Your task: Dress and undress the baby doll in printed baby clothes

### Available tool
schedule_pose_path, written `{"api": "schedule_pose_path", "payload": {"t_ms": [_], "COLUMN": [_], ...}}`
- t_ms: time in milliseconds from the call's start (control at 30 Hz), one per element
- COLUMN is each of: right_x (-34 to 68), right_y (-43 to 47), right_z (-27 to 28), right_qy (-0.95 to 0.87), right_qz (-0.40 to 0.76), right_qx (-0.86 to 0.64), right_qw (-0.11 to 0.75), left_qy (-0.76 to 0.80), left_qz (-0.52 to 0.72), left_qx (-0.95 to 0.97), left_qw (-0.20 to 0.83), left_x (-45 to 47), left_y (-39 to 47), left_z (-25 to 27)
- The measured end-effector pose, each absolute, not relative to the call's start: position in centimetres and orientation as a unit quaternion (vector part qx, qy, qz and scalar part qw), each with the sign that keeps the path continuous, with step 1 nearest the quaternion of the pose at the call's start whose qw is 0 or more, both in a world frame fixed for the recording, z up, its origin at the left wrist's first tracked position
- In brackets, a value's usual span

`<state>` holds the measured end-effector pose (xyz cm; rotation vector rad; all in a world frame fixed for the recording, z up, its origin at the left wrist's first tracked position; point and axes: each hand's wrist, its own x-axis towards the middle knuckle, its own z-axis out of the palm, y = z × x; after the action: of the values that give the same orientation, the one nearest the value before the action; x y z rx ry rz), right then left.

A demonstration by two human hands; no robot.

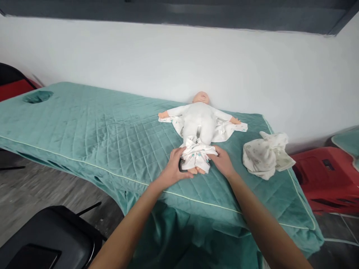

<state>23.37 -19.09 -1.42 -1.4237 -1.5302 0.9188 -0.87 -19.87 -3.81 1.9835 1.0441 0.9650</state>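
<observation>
A baby doll (198, 116) with a white cloth body lies on its back, its head toward the wall and its arms spread. Under its arms and torso an opened printed baby shirt (223, 130) is laid out. Small white printed baby trousers (198, 151) are bunched around its lower legs, and the feet show at the cuffs. My left hand (175, 166) grips the trousers at their left edge, its thumb near the feet. On the other side my right hand (221, 160) pinches the trousers' right edge between thumb and fingers.
A green quilted cover (117, 130) lies over the massage table, which has a face hole (37, 97) at the far left. Crumpled white baby clothes (266, 155) lie at the right. A black chair (53, 239) stands at lower left, a red plastic stool (328, 175) at right.
</observation>
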Motion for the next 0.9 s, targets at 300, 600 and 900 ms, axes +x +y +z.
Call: {"api": "schedule_pose_path", "payload": {"t_ms": [300, 600, 900], "right_x": [22.7, 22.2, 24.2], "right_y": [-23.5, -24.1, -24.3], "right_z": [-0.4, 3.9, 7.5], "right_qy": [-0.748, -0.750, -0.651], "right_qz": [0.297, 0.284, 0.545], "right_qx": [-0.507, -0.563, -0.501], "right_qw": [0.308, 0.199, 0.167], "left_qy": [0.430, 0.445, 0.352], "left_qz": [0.303, 0.261, 0.109], "left_qx": [0.832, 0.800, 0.756], "left_qw": [0.178, 0.306, 0.541], "left_x": [-0.2, -0.8, -2.4], "left_y": [-20.3, -21.2, -20.3], "left_z": [-3.6, 1.5, 7.1]}}
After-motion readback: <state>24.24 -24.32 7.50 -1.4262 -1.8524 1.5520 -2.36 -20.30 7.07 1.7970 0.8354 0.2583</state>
